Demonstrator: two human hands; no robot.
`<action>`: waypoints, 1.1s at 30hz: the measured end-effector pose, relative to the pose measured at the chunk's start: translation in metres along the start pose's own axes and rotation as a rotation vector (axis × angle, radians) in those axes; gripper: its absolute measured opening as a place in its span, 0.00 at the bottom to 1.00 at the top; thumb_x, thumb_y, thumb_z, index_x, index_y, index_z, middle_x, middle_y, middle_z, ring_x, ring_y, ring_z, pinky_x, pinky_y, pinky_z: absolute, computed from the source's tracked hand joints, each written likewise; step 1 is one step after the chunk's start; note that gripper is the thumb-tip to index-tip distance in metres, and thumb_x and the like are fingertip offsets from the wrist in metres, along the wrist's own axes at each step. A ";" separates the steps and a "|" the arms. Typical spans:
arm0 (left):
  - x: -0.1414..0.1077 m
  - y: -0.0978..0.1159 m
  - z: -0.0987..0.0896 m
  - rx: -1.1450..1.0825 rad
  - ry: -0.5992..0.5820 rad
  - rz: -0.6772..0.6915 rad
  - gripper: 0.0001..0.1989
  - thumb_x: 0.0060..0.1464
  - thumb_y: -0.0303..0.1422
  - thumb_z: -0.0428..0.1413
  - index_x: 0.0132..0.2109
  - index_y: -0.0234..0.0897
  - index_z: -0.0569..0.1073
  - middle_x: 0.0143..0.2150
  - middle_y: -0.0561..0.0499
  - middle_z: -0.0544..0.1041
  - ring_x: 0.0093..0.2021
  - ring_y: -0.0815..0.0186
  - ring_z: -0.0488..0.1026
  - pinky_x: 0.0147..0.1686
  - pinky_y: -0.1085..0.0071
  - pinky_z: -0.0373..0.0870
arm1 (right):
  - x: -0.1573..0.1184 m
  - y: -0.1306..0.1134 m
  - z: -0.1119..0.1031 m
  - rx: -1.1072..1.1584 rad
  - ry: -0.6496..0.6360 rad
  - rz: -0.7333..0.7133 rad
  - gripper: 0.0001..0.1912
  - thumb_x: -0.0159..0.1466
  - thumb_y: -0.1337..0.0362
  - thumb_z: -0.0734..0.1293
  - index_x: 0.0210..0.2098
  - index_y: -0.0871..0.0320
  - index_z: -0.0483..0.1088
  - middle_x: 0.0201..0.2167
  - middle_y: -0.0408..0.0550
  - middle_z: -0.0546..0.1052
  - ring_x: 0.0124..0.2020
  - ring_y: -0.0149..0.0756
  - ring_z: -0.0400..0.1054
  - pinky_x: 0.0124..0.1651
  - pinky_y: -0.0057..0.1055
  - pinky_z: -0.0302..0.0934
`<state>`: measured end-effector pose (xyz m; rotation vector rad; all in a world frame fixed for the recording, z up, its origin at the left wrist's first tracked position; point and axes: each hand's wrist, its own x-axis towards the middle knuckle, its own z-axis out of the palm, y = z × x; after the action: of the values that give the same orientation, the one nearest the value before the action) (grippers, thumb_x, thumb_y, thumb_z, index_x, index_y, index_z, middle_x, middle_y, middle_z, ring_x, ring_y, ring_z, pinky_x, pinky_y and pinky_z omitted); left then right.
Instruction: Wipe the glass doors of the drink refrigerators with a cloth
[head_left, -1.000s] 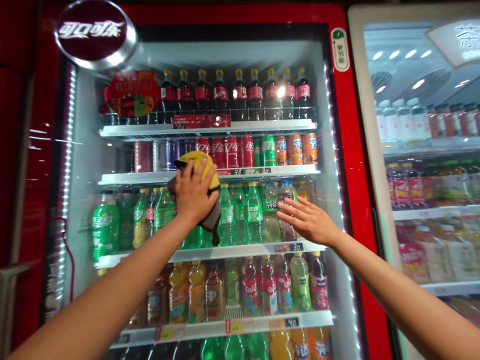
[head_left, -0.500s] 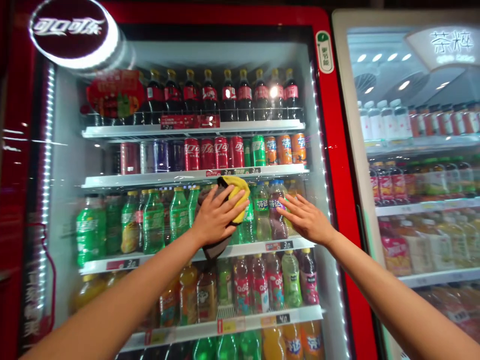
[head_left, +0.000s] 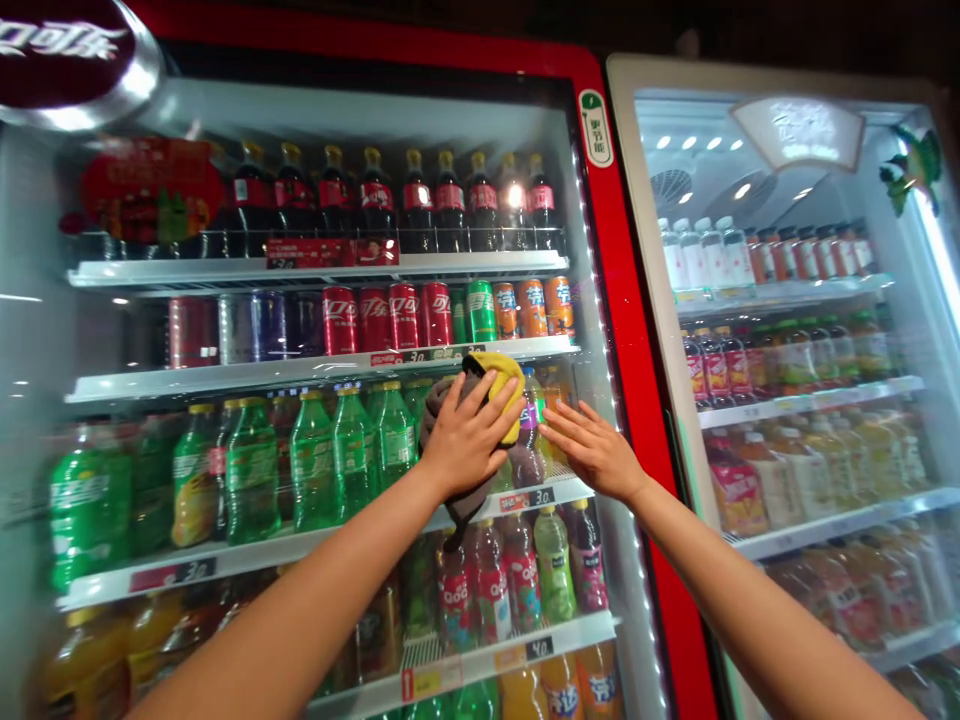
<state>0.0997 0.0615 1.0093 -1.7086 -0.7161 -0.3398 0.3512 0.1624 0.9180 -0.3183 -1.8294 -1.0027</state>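
Note:
My left hand (head_left: 466, 437) lies over a grey and yellow cloth (head_left: 504, 365), its fingers spread across the folds. The cloth is bunched against the glass door (head_left: 360, 115) of a red drinks fridge, and a dark grey end hangs below my palm. To the right, my right hand (head_left: 597, 452) is held palm toward the same glass with its fingers stretched out and nothing in them. Whether that palm touches the glass, I cannot tell. Behind the glass, between the hands, a purple drink bottle (head_left: 528, 465) shows in part.
Shelves inside hold cola bottles (head_left: 375, 195), cans (head_left: 436, 315) and green soda bottles (head_left: 352, 450). A second fridge (head_left: 626, 120) with a pale frame stands at the right. A round lit sign (head_left: 67, 85) juts out at the upper left.
The view has swung to the right, showing more of the second fridge. My left hand and the cloth have moved right across the glass, closer to my right hand.

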 end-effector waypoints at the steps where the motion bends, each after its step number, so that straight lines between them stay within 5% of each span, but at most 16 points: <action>1: -0.009 -0.001 -0.001 -0.006 -0.017 0.052 0.38 0.57 0.43 0.58 0.72 0.47 0.59 0.74 0.50 0.58 0.76 0.50 0.49 0.74 0.43 0.36 | 0.000 0.001 -0.002 0.004 -0.018 -0.005 0.31 0.71 0.70 0.60 0.71 0.47 0.57 0.69 0.46 0.65 0.73 0.37 0.51 0.74 0.50 0.51; 3: -0.015 -0.012 -0.004 -0.009 -0.017 0.047 0.38 0.56 0.43 0.58 0.72 0.48 0.59 0.74 0.51 0.59 0.75 0.51 0.50 0.74 0.44 0.37 | 0.001 0.007 -0.009 0.007 -0.069 -0.040 0.31 0.71 0.70 0.60 0.71 0.48 0.57 0.69 0.46 0.64 0.73 0.37 0.51 0.74 0.49 0.52; 5: -0.004 -0.029 -0.009 0.004 0.034 -0.112 0.36 0.57 0.42 0.57 0.71 0.49 0.60 0.75 0.51 0.58 0.76 0.51 0.49 0.74 0.44 0.39 | 0.002 0.014 -0.018 0.008 -0.125 -0.082 0.32 0.70 0.71 0.59 0.72 0.48 0.55 0.70 0.45 0.62 0.74 0.36 0.50 0.74 0.48 0.53; 8: 0.037 -0.047 -0.013 0.008 0.171 -0.421 0.34 0.59 0.39 0.55 0.71 0.47 0.60 0.75 0.49 0.56 0.76 0.48 0.47 0.72 0.39 0.40 | -0.005 0.028 -0.030 -0.012 -0.134 -0.052 0.36 0.69 0.74 0.58 0.73 0.50 0.51 0.71 0.47 0.61 0.74 0.37 0.49 0.73 0.49 0.54; 10: 0.066 -0.046 -0.011 -0.014 0.231 -0.491 0.35 0.59 0.38 0.55 0.72 0.46 0.59 0.76 0.47 0.54 0.76 0.46 0.46 0.72 0.36 0.39 | -0.014 0.035 -0.034 -0.038 -0.084 0.030 0.38 0.67 0.76 0.58 0.74 0.51 0.48 0.71 0.49 0.61 0.74 0.39 0.49 0.72 0.51 0.56; 13: 0.090 -0.023 -0.001 -0.035 0.225 -0.406 0.36 0.59 0.38 0.56 0.72 0.44 0.58 0.76 0.46 0.53 0.76 0.46 0.44 0.72 0.37 0.37 | -0.026 0.039 -0.034 -0.055 -0.016 0.103 0.40 0.65 0.78 0.57 0.74 0.51 0.47 0.71 0.51 0.61 0.74 0.40 0.49 0.70 0.52 0.59; 17: 0.075 0.015 0.016 -0.036 0.115 -0.116 0.36 0.59 0.40 0.57 0.72 0.42 0.59 0.76 0.46 0.52 0.76 0.47 0.44 0.72 0.38 0.39 | -0.028 0.040 -0.036 -0.041 -0.015 0.098 0.40 0.65 0.78 0.58 0.74 0.50 0.50 0.70 0.51 0.64 0.73 0.40 0.53 0.70 0.52 0.60; 22: 0.049 0.009 0.017 -0.053 0.000 0.321 0.36 0.58 0.42 0.57 0.72 0.44 0.59 0.76 0.49 0.54 0.76 0.51 0.47 0.74 0.44 0.38 | -0.027 0.050 -0.057 -0.066 -0.008 0.167 0.40 0.65 0.77 0.58 0.73 0.48 0.51 0.71 0.50 0.63 0.73 0.42 0.54 0.70 0.52 0.60; 24: 0.064 -0.004 0.012 -0.051 -0.002 0.301 0.35 0.58 0.43 0.57 0.71 0.46 0.60 0.75 0.50 0.55 0.76 0.53 0.48 0.74 0.46 0.39 | -0.029 0.057 -0.064 -0.079 0.027 0.244 0.39 0.66 0.76 0.58 0.73 0.48 0.51 0.72 0.50 0.61 0.73 0.45 0.52 0.70 0.54 0.59; 29: 0.147 -0.002 0.006 -0.041 0.144 -0.178 0.33 0.61 0.39 0.54 0.71 0.41 0.60 0.76 0.46 0.54 0.77 0.47 0.44 0.73 0.41 0.37 | -0.035 0.067 -0.067 -0.070 -0.025 0.357 0.39 0.64 0.77 0.59 0.72 0.50 0.55 0.71 0.52 0.63 0.72 0.46 0.56 0.70 0.54 0.60; 31: 0.168 0.015 0.011 -0.053 0.167 -0.200 0.34 0.60 0.39 0.54 0.71 0.39 0.61 0.76 0.44 0.53 0.77 0.46 0.43 0.73 0.40 0.37 | -0.037 0.067 -0.065 -0.051 -0.048 0.377 0.39 0.63 0.77 0.58 0.72 0.52 0.56 0.71 0.53 0.62 0.72 0.45 0.55 0.70 0.52 0.60; 33: 0.171 0.032 0.019 -0.060 0.150 -0.070 0.34 0.60 0.40 0.55 0.71 0.38 0.62 0.76 0.43 0.54 0.76 0.45 0.46 0.73 0.40 0.38 | -0.038 0.065 -0.066 -0.025 -0.055 0.387 0.39 0.63 0.78 0.58 0.72 0.51 0.57 0.72 0.53 0.61 0.73 0.45 0.54 0.69 0.51 0.61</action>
<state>0.2481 0.1240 1.0782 -1.6968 -0.6618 -0.5368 0.4510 0.1611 0.9286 -0.6917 -1.7179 -0.7516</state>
